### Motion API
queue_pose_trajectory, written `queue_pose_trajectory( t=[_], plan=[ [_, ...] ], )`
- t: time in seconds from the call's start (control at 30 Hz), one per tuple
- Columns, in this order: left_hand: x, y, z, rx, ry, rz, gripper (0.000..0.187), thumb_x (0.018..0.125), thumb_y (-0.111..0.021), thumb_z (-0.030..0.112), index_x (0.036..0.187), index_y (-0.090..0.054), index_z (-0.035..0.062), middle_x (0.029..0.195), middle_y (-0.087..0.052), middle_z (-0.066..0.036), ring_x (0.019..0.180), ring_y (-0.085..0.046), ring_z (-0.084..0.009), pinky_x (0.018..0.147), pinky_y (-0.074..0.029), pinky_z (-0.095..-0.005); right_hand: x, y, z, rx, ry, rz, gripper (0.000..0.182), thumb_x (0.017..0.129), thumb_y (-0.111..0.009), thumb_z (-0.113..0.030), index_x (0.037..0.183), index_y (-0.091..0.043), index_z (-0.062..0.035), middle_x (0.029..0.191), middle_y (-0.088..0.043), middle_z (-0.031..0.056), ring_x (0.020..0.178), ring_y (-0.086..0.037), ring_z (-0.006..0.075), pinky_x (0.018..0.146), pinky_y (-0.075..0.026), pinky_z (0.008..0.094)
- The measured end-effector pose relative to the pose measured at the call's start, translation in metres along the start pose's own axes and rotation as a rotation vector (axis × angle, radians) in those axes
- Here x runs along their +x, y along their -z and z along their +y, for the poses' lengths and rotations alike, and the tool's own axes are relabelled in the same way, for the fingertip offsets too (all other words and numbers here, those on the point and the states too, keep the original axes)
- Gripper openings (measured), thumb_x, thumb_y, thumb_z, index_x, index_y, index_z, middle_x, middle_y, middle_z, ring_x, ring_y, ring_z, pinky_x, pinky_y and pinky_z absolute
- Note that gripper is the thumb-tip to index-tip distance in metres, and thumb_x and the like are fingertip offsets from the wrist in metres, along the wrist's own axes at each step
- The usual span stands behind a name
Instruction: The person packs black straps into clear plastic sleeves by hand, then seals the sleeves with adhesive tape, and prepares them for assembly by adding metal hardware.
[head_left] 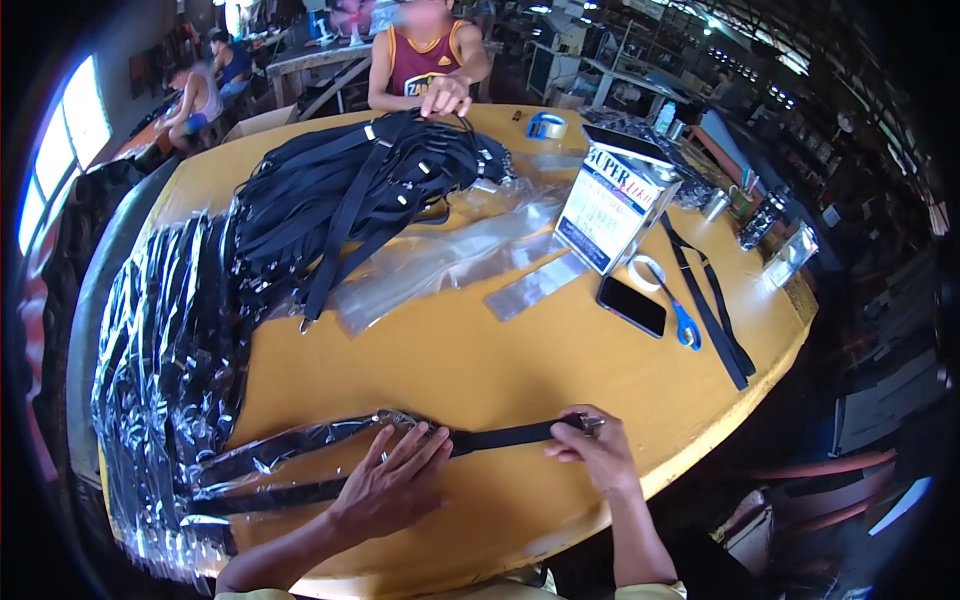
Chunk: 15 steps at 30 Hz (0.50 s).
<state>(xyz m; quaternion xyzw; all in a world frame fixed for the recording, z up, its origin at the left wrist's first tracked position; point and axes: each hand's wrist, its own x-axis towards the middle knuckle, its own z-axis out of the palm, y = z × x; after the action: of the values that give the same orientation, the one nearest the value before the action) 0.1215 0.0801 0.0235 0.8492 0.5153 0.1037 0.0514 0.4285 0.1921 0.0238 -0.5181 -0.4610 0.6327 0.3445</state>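
In the head view, a pair of black suspenders (505, 437) lies across the near part of the table, its left portion inside transparent plastic. My left hand (392, 482) rests over it with fingers stretched out, pressing near the plastic's end. The suspenders' bare right end is pinched in my right hand (598, 448), with a bit of metal showing at the fingers. To the left is a stack of plastic-wrapped suspenders (165, 390). Farther back lies a large heap of unwrapped black suspenders (330, 190) with metal clips.
Plastic sleeves (450, 255) lie mid-table on the yellow tabletop (400, 360). Rightward are a tin can (610, 205), a phone (632, 306), blue-handled scissors (686, 328), a tape roll (645, 272) and another black strap (712, 310). Across the table, a person's hand (445, 97) touches the heap.
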Motion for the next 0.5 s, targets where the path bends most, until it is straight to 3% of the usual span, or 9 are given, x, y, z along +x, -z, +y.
queue_pose_trajectory(
  t=[0.13,0.2,0.33,0.5],
  plan=[
    [-0.003,-0.009,-0.002,-0.053,0.012,0.009,0.070,0.096,-0.063,0.053,0.146,-0.052,0.0059,0.158,-0.044,-0.011,0.145,-0.042,-0.0323,0.118,-0.029,-0.0603,0.011,0.040,-0.022,-0.263,0.083,0.160,0.032,0.092,-0.077,-0.016,0.118,-0.065,-0.0006,0.091,-0.075,0.0110,0.070,-0.074,0.0157,0.060,-0.057,0.0248],
    [-0.004,-0.013,-0.003,-0.065,0.022,0.032,0.071,0.095,-0.063,0.053,0.146,-0.051,0.0058,0.158,-0.045,-0.011,0.145,-0.042,-0.0329,0.117,-0.029,-0.0606,0.033,0.051,-0.038,-0.773,0.285,0.397,0.033,0.090,-0.078,-0.018,0.116,-0.066,-0.0019,0.094,-0.076,0.0110,0.066,-0.073,0.0173,0.061,-0.057,0.0290],
    [-0.003,-0.016,-0.005,-0.066,-0.004,0.086,0.072,0.095,-0.063,0.053,0.146,-0.052,0.0046,0.156,-0.047,-0.012,0.145,-0.043,-0.0340,0.117,-0.030,-0.0606,0.107,0.026,-0.061,-0.900,0.665,0.261,0.034,0.089,-0.077,-0.025,0.114,-0.068,-0.0032,0.101,-0.075,0.0122,0.081,-0.074,0.0253,0.073,-0.058,0.0355],
    [-0.005,-0.017,-0.005,-0.083,0.000,0.119,0.070,0.098,-0.059,0.054,0.147,-0.051,0.0048,0.158,-0.045,-0.011,0.147,-0.041,-0.0313,0.117,-0.030,-0.0614,0.212,-0.006,-0.050,-1.038,0.763,0.251,0.047,0.080,-0.084,-0.039,0.109,-0.070,-0.0049,0.104,-0.075,0.0104,0.088,-0.074,0.0269,0.084,-0.057,0.0412]
  ],
)
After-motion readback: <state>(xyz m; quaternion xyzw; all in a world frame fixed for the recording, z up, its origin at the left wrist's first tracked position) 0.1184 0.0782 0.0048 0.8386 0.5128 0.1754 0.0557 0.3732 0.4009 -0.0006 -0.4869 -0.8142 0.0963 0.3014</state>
